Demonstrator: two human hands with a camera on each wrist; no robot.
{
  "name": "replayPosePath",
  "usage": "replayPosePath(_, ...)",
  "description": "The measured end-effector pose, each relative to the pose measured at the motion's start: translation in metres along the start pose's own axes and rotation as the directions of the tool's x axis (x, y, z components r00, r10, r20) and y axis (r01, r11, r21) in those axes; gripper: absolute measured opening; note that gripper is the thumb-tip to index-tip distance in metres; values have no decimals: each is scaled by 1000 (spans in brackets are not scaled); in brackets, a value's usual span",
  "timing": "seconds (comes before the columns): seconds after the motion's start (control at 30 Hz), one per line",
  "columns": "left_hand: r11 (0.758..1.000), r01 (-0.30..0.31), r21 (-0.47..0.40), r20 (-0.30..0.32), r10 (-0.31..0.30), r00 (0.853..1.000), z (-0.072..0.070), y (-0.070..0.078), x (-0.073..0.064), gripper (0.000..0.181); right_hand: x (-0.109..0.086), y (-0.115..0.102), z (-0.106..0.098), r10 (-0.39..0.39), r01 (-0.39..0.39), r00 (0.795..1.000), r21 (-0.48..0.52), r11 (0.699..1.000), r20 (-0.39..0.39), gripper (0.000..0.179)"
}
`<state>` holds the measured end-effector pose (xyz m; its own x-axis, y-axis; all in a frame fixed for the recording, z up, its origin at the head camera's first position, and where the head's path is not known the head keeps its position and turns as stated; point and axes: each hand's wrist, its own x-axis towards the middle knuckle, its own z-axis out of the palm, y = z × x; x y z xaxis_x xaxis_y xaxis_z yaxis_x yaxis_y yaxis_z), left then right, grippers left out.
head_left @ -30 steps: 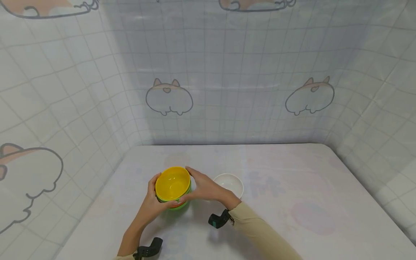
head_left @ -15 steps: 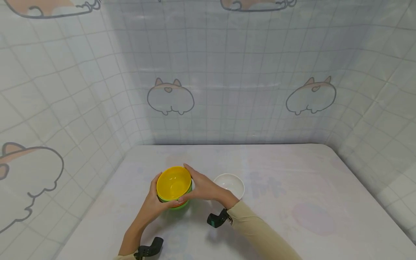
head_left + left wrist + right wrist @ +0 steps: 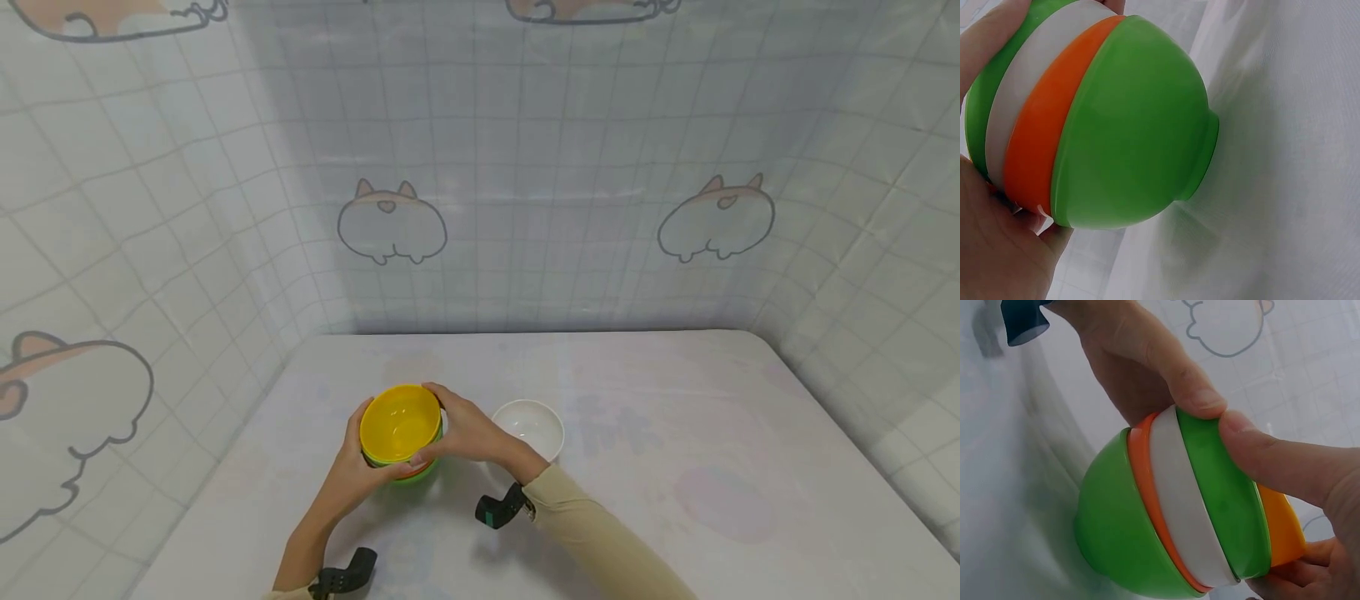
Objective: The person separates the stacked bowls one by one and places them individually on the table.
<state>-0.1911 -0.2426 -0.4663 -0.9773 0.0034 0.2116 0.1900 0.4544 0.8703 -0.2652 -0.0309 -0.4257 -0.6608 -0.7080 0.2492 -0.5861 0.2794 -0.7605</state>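
Between my two hands is a stack of nested bowls, with a yellow bowl on top. Below it come an upper green bowl, a white bowl, an orange bowl and a lower green bowl, whose foot is close to the tabletop. My left hand grips the stack from the left, thumb across the near side. From the right, my right hand holds the upper bowls, its fingers at the far rim. The two thumb tips meet on the upper green bowl in the right wrist view.
A separate white bowl sits on the pale table, partly behind the right wrist. Grid-patterned cloth walls with cartoon animals enclose the table's back and sides. Black wrist devices sit on both forearms.
Both hands keep hold of the stack, which stays nearly in place. The right hand's fingertips have shifted slightly left along the yellow bowl's far rim.
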Motion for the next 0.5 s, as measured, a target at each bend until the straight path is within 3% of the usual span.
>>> replayPosePath(0.3, 1000, 24, 14, -4, -24, 1000, 1, -2, 2, 109, 0, 1, 4, 6, -6, 999, -7, 1000, -42, 92)
replayPosePath(0.5, 1000, 9, -7, 5, -9, 1000, 1, -4, 3, 109, 0, 1, 6, 8, -6, 996, 23, 1000, -91, 86)
